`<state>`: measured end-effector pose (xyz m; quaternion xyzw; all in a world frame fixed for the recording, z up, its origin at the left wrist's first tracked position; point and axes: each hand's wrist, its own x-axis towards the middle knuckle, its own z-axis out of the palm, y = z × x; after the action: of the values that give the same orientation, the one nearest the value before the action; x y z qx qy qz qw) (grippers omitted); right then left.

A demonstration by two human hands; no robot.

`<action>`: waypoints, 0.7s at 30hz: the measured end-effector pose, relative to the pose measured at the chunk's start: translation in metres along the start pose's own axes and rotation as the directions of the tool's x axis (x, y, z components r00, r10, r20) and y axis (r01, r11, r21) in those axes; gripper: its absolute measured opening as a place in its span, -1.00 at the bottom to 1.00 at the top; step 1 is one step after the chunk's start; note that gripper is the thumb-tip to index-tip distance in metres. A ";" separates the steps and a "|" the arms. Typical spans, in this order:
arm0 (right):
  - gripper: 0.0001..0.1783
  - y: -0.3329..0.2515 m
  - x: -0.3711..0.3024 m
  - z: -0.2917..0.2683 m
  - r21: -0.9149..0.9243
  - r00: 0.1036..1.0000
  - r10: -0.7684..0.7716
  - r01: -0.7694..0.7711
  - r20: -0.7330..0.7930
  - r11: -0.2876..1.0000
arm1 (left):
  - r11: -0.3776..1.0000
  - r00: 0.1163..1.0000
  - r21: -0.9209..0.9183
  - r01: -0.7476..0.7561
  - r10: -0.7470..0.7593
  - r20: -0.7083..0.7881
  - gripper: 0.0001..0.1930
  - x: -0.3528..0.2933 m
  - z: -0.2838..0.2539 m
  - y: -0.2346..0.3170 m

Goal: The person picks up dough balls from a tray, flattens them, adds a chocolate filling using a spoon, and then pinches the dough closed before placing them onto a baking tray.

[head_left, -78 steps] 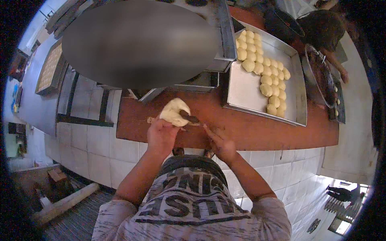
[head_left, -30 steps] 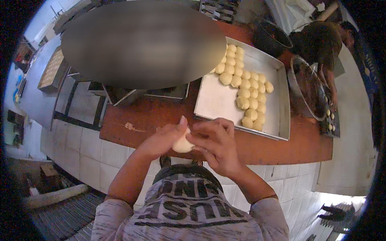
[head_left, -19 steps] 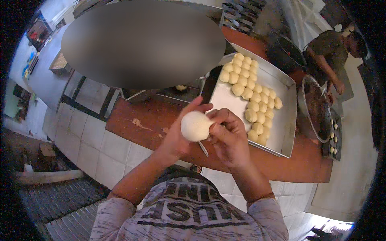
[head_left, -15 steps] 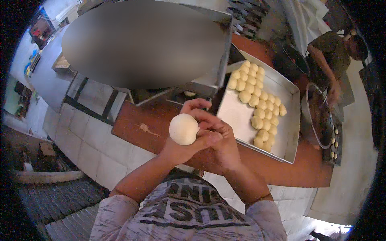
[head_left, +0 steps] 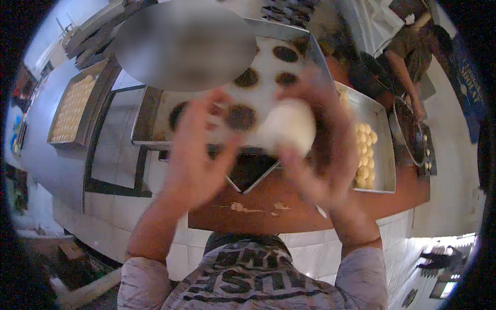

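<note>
A pale, smooth dough ball [head_left: 292,126] sits in my right hand [head_left: 333,150], whose fingers and thumb curve round it; motion blurs both. My left hand [head_left: 196,150] is raised to the left of it, also blurred, with the thumb apart from the fingers and nothing seen in it. Both hands are over the near side of a large metal tray [head_left: 137,121], which has several dark round patches [head_left: 241,117] on its pale bottom. A grey blur hides the tray's far left part.
On the right, a metal pan [head_left: 385,165] holds rows of small dough balls [head_left: 365,160], partly behind my right hand. A filled tray [head_left: 58,135] stands far left. A person [head_left: 411,57] works beside a large round bowl [head_left: 397,126]. The brown tabletop [head_left: 294,206] bears dough scraps.
The dough ball, earlier pinched in my left hand with both hands together, is now in my right hand. My hands have parted and moved forward over the tray; the view has swung left.
</note>
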<state>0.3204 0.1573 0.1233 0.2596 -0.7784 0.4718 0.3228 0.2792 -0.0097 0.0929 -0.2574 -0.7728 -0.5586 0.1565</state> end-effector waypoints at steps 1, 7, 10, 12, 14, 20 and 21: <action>-0.42 0.009 0.013 0.005 -0.047 0.996 -0.005 0.001 -0.087 0.999 | 1.000 0.999 0.021 0.005 -0.006 0.046 -0.65 0.011 -0.018 -0.009; -0.44 0.083 0.005 0.034 -0.589 0.764 0.427 -0.076 0.484 0.805 | 0.963 0.832 0.173 -0.206 0.079 0.549 -0.60 0.050 -0.052 -0.040; -0.59 0.055 0.034 0.012 -0.189 0.968 0.201 -0.172 0.149 0.967 | 0.959 0.683 0.170 -0.226 0.032 0.729 -0.51 0.062 -0.036 -0.055; -0.64 0.022 0.034 -0.017 -0.044 0.956 0.292 -0.292 -0.004 0.955 | 0.952 0.562 0.232 -0.198 -0.083 0.823 -0.45 0.062 -0.023 -0.058; -0.68 -0.003 0.013 -0.045 -0.120 0.930 0.345 -0.359 -0.127 0.925 | 0.911 0.430 0.372 -0.177 -0.268 0.862 -0.40 0.065 -0.011 -0.057; -0.77 -0.048 -0.126 -0.109 -0.285 0.688 0.537 -0.707 -0.489 0.647 | 0.851 0.234 0.344 -0.396 -0.269 0.934 -0.37 0.082 0.005 -0.056; -0.77 -0.056 -0.155 -0.114 -0.216 0.599 0.539 -0.763 -0.592 0.609 | 0.823 0.316 0.315 -0.473 -0.176 0.932 -0.38 0.088 0.018 -0.053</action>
<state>0.4919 0.2520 0.0788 -0.2579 -0.8008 0.4124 0.3495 0.1780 0.0143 0.0917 -0.5494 -0.8102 -0.0440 -0.1997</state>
